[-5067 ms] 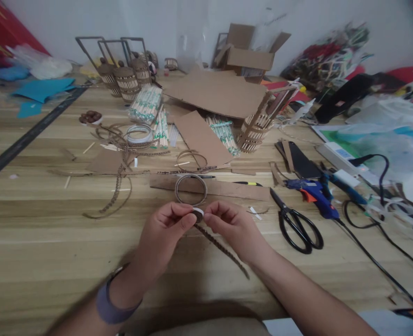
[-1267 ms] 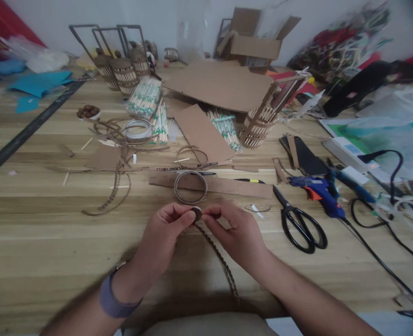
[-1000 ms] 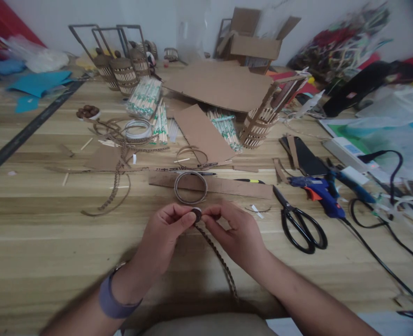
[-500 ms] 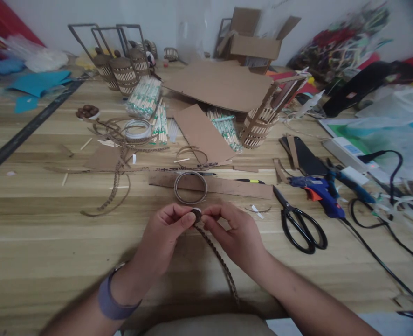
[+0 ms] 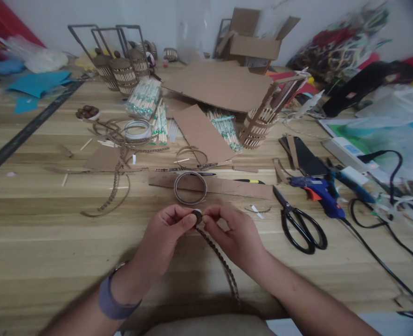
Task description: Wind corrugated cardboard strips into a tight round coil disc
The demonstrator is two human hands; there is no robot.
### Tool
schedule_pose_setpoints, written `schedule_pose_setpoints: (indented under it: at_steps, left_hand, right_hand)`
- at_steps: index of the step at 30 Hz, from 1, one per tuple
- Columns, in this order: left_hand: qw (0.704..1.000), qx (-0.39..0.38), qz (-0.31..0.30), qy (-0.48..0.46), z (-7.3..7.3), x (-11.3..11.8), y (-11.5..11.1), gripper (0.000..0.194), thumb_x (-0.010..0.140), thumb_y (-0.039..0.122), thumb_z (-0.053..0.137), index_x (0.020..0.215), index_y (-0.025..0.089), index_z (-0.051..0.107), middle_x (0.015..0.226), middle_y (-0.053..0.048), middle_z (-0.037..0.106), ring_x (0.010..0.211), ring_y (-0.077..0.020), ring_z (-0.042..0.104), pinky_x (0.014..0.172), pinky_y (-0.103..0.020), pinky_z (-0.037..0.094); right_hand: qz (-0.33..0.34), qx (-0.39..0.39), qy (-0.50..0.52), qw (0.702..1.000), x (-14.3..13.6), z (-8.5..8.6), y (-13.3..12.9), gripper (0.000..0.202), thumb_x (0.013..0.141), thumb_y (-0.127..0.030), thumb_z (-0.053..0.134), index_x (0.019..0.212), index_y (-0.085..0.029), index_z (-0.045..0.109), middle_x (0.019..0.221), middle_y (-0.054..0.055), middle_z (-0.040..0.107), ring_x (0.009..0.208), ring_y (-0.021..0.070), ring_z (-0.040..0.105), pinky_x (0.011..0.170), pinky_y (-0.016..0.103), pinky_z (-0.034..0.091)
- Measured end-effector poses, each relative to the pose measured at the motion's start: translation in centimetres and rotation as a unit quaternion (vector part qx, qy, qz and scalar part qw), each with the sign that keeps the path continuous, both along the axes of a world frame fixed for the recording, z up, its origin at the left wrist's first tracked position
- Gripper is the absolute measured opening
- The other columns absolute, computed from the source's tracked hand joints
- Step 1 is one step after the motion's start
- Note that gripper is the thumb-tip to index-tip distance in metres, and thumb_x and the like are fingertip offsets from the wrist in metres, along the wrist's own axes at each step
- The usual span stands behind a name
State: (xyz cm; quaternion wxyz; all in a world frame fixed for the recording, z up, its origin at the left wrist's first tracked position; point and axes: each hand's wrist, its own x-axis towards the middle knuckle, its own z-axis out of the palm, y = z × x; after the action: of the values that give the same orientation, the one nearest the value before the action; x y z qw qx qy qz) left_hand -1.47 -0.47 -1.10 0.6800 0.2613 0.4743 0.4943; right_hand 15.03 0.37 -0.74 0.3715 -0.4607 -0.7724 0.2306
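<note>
Between thumb and forefinger, my left hand [image 5: 164, 235] pinches a small dark brown round coil [image 5: 197, 216] with a pale far edge. A narrow braided brown strip [image 5: 221, 259] runs from under it toward the table's near edge. My right hand [image 5: 237, 238] is closed in a pinch at the coil's right side, and its fingertips hide what they grip there. Just beyond both hands stands a brown ring [image 5: 176, 187], apart from them, by a flat cardboard strip [image 5: 239, 188].
Black-handled scissors [image 5: 299, 228] and a blue glue gun [image 5: 318, 193] with its cord lie to the right. Loose braid and strips [image 5: 114, 184] are at left. Farther back are wrapped sticks [image 5: 144, 97], cardboard sheets [image 5: 220, 84] and small stick-sided lanterns [image 5: 125, 77].
Both hands stay in nearly the same place. The round coil has shifted very slightly to the right between my fingers, and the hanging braid's lower end has moved a little.
</note>
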Motion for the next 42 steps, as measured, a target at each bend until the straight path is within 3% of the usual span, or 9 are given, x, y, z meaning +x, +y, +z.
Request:
schedule_pose_setpoints:
  at_steps: [13, 22, 29, 42]
  left_hand:
    - [1.000, -0.023, -0.007, -0.010, -0.07, -0.02, 0.21, 0.029, 0.051, 0.032, 0.093, 0.058, 0.017, 0.070, 0.058, 0.004, 0.068, 0.058, -0.0094, 0.057, 0.060, -0.020, 0.045]
    - [0.996, 0.048, 0.006, 0.072, -0.07, -0.42, -0.19, 0.013, 0.063, 0.023, 0.085, 0.065, 0.020, 0.074, 0.069, 0.002, 0.074, 0.068, -0.0116, 0.063, 0.067, -0.021, 0.049]
    - [0.986, 0.080, 0.017, 0.148, 0.03, -0.55, -0.27, 0.008, 0.067, 0.024, 0.081, 0.069, 0.020, 0.075, 0.080, 0.000, 0.076, 0.078, -0.0154, 0.067, 0.075, -0.025, 0.052]
    - [0.987, 0.067, 0.026, 0.141, 0.20, -0.26, -0.24, 0.010, 0.065, 0.026, 0.082, 0.067, 0.019, 0.074, 0.077, -0.002, 0.074, 0.076, -0.0173, 0.066, 0.075, -0.028, 0.052]
  right_hand:
    - [0.019, 0.000, -0.005, 1.000, 0.13, 0.07, 0.41, 0.013, 0.087, -0.012, 0.054, 0.080, -0.021, 0.062, 0.069, 0.000, 0.067, 0.065, 0.0150, 0.062, 0.061, 0.024, 0.044]
    - [0.021, -0.166, 0.095, 0.981, 0.02, 0.61, 0.37, 0.015, 0.089, -0.022, 0.055, 0.080, -0.021, 0.067, 0.064, -0.002, 0.067, 0.060, 0.0136, 0.065, 0.059, 0.022, 0.048]
    - [0.007, -0.090, 0.062, 0.994, -0.25, 0.81, 0.01, 0.011, 0.086, -0.019, 0.061, 0.084, -0.021, 0.072, 0.074, 0.000, 0.074, 0.067, 0.0150, 0.068, 0.065, 0.024, 0.050]
    - [0.020, 0.012, 0.007, 1.000, -0.09, 0.08, 0.03, 0.017, 0.091, -0.016, 0.055, 0.087, -0.021, 0.071, 0.072, 0.000, 0.074, 0.066, 0.0157, 0.066, 0.068, 0.029, 0.046]
